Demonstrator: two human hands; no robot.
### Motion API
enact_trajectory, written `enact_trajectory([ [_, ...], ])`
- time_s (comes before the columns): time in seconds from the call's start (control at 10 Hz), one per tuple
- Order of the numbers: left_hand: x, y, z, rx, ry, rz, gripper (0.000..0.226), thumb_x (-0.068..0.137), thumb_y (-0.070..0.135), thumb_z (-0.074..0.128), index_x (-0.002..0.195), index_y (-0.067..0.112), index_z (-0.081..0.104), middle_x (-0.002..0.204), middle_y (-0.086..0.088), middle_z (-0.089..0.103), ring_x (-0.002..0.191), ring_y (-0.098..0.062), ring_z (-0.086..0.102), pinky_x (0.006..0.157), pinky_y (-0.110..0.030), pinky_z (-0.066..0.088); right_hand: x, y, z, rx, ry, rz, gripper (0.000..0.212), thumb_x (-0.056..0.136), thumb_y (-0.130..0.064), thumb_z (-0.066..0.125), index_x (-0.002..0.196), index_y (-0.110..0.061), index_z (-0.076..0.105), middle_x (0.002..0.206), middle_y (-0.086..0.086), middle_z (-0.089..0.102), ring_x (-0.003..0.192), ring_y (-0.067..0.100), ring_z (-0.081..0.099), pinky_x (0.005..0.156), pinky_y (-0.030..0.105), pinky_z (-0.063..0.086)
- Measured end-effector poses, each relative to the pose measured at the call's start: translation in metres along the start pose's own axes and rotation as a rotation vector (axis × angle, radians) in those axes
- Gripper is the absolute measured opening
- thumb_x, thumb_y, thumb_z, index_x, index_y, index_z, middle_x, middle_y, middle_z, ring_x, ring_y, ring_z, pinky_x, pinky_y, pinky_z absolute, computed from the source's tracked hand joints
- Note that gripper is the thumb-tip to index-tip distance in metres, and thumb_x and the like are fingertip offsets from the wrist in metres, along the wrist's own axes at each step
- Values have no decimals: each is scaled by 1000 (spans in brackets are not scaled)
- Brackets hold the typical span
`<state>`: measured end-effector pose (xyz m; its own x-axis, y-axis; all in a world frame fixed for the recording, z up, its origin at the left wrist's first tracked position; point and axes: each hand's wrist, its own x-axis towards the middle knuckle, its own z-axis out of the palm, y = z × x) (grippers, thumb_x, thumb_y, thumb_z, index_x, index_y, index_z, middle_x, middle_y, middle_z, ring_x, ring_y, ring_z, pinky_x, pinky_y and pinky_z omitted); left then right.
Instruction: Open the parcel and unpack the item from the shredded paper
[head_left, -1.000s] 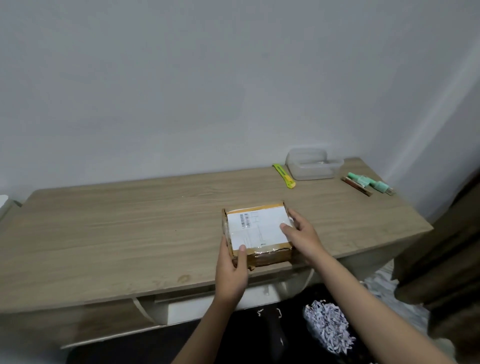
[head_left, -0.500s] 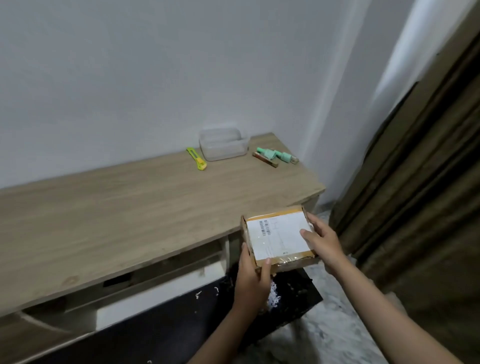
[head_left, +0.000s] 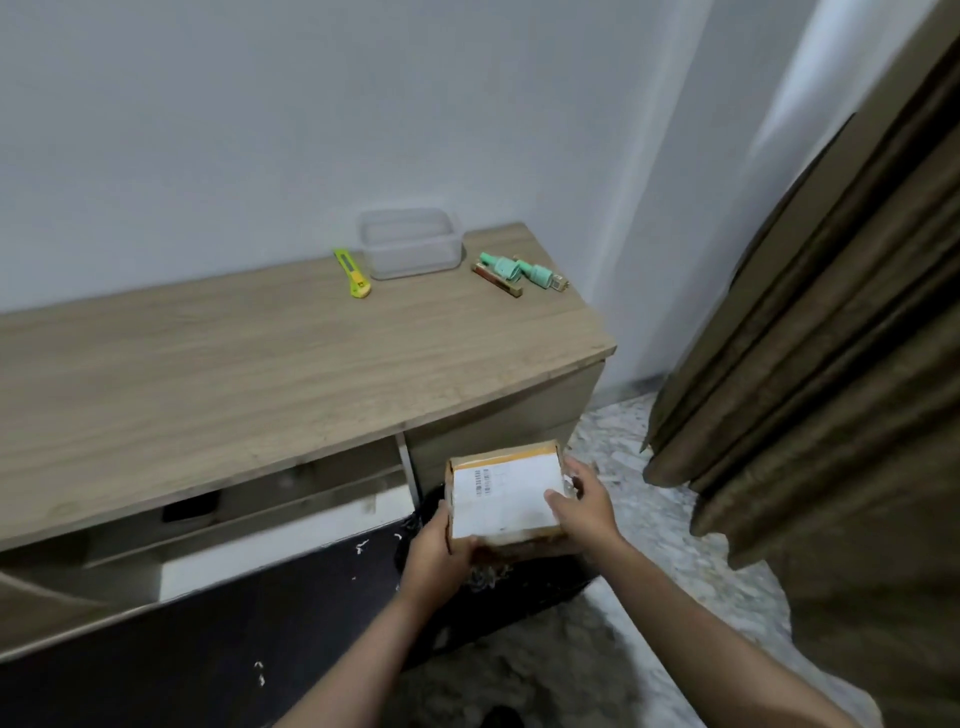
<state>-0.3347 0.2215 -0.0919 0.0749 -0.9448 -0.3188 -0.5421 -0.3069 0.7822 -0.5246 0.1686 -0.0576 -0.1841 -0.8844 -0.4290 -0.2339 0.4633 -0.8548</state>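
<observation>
The parcel (head_left: 501, 493) is a small taped cardboard box with a white shipping label on top. I hold it in the air, off the desk, low beside the desk's right end. My left hand (head_left: 441, 553) grips its near left corner, thumb on the front edge. My right hand (head_left: 582, 506) holds its right side, fingers over the top. Bits of shredded paper (head_left: 488, 574) show just under the box on a black mat. The box is closed, so its contents are hidden.
The wooden desk (head_left: 260, 379) carries a yellow-green utility knife (head_left: 353, 274), a clear plastic container (head_left: 410, 241) and a mint green tool (head_left: 519, 269) at its far right. A brown curtain (head_left: 831, 364) hangs on the right. Marble floor lies below.
Both hands lifted the parcel off the desk's front edge and carried it right and down past the desk's end. The view swung right, bringing in the curtain.
</observation>
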Motion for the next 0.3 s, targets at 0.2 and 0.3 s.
enact_trajectory([
  [0.2,17,20,-5,126,45,-72,64,90,26,56,144,3,29,149,-16,36,139,-26,33,111,-30,27,10,-18,2,0,-21,108,59,91,-10,56,144,-14,32,144,14,42,118,27,51,86,36,46],
  [0.3,21,35,-7,66,147,22,58,91,24,55,143,7,34,149,-12,36,140,-23,31,113,-28,23,14,-28,-3,-26,23,99,54,92,-12,55,142,-16,35,140,13,46,111,30,56,86,41,47],
])
